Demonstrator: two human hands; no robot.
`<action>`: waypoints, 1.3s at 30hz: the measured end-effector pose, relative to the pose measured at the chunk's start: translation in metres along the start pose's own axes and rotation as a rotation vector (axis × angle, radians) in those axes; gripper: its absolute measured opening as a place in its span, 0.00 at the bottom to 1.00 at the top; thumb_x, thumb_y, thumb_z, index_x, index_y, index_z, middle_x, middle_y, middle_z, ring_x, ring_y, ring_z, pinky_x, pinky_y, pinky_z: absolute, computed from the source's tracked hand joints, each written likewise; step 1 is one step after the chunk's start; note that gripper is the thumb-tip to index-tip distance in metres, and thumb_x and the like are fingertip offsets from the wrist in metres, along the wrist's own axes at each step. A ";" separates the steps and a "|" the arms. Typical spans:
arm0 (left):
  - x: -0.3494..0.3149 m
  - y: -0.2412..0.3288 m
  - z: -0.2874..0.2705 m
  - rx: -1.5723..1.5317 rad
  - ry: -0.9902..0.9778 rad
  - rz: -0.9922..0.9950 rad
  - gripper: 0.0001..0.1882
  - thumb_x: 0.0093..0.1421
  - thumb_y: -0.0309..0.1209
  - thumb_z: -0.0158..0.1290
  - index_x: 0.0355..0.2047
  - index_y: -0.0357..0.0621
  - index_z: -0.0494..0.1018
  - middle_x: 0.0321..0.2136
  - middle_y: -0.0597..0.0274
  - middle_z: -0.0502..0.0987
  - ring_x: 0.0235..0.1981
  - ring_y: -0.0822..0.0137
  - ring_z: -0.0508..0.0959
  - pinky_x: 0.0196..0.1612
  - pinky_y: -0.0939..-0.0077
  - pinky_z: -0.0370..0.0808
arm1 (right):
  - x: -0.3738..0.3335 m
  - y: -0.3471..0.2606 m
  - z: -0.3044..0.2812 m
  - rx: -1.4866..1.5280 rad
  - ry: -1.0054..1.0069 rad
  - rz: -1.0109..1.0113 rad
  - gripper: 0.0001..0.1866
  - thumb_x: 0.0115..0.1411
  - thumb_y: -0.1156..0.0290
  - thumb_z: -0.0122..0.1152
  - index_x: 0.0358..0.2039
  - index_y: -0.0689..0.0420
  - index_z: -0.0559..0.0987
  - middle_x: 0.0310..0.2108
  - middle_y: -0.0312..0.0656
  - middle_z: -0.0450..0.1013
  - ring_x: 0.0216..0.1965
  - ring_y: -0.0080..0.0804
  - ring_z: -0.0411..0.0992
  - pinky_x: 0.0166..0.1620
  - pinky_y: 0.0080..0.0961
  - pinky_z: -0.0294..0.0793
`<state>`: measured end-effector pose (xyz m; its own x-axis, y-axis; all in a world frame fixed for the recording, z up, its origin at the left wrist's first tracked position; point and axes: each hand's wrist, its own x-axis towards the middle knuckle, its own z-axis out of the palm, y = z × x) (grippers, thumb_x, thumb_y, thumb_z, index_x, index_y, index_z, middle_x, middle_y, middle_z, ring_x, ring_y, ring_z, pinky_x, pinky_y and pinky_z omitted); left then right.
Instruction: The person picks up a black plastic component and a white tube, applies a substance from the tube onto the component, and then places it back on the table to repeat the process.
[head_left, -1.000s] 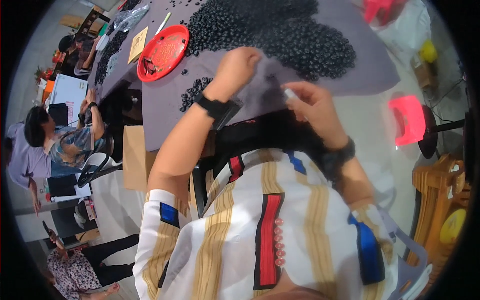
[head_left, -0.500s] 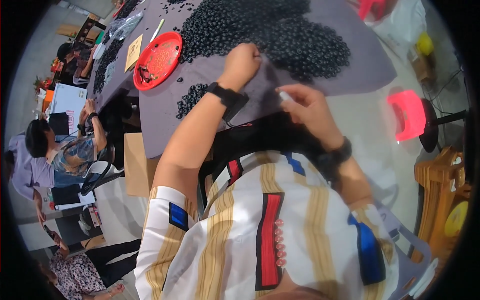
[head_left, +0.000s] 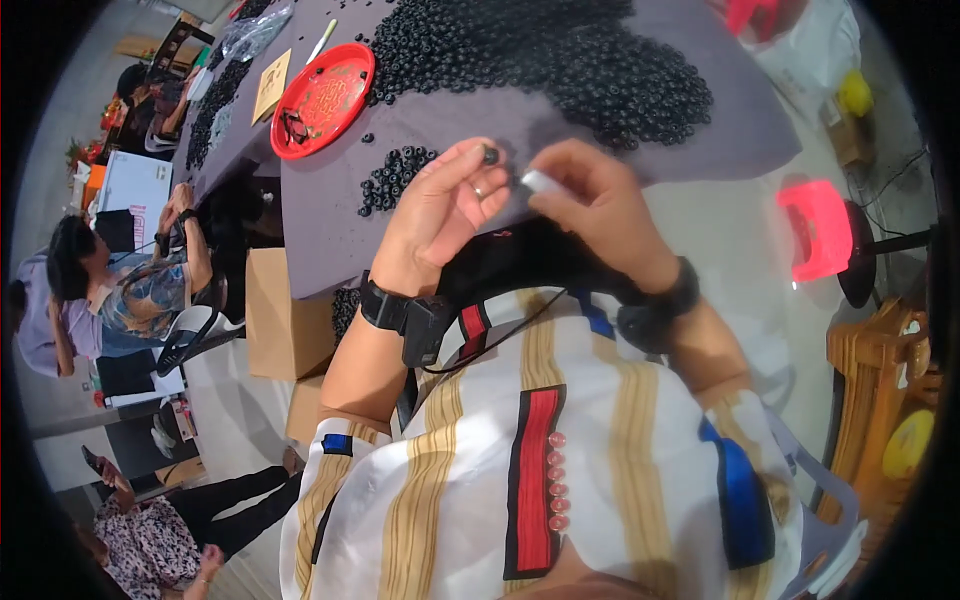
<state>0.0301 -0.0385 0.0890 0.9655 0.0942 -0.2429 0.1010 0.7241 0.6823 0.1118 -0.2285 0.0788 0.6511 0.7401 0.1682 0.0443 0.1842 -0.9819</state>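
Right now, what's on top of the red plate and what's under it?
On the red plate are small dark pieces, too blurry to name. Grey-purple cloth shows around it; whatever lies directly underneath is covered.

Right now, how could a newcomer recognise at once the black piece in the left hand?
Find the greyish-purple tablecloth, then its smaller heap of round black pieces. Just right of it, the left hand holds the black piece at its fingertips; unlike the heaped ones, it is lifted off the tablecloth.
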 end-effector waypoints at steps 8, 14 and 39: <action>-0.004 -0.015 0.005 -0.153 0.057 -0.022 0.08 0.63 0.32 0.51 0.39 0.41 0.73 0.31 0.63 0.77 0.26 0.72 0.75 0.30 0.78 0.74 | 0.001 0.003 0.017 -0.003 -0.008 -0.064 0.15 0.54 0.77 0.62 0.43 0.60 0.73 0.36 0.33 0.71 0.40 0.17 0.68 0.44 0.16 0.69; -0.006 -0.020 0.012 -0.155 0.103 -0.020 0.09 0.64 0.33 0.50 0.39 0.41 0.72 0.28 0.63 0.77 0.26 0.73 0.75 0.29 0.79 0.74 | -0.001 -0.003 0.016 0.037 0.024 -0.047 0.19 0.54 0.78 0.62 0.47 0.58 0.72 0.32 0.31 0.69 0.36 0.17 0.69 0.40 0.15 0.69; -0.015 -0.021 0.006 -0.105 -0.050 0.056 0.11 0.64 0.26 0.49 0.46 0.37 0.70 0.37 0.56 0.77 0.33 0.71 0.76 0.38 0.76 0.77 | -0.002 0.010 0.008 0.133 -0.097 -0.013 0.21 0.56 0.77 0.63 0.51 0.58 0.74 0.36 0.32 0.75 0.30 0.13 0.69 0.28 0.10 0.65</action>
<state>0.0151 -0.0591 0.0830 0.9798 0.1044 -0.1703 0.0236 0.7862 0.6175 0.1048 -0.2224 0.0696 0.5746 0.7948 0.1951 -0.0522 0.2734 -0.9605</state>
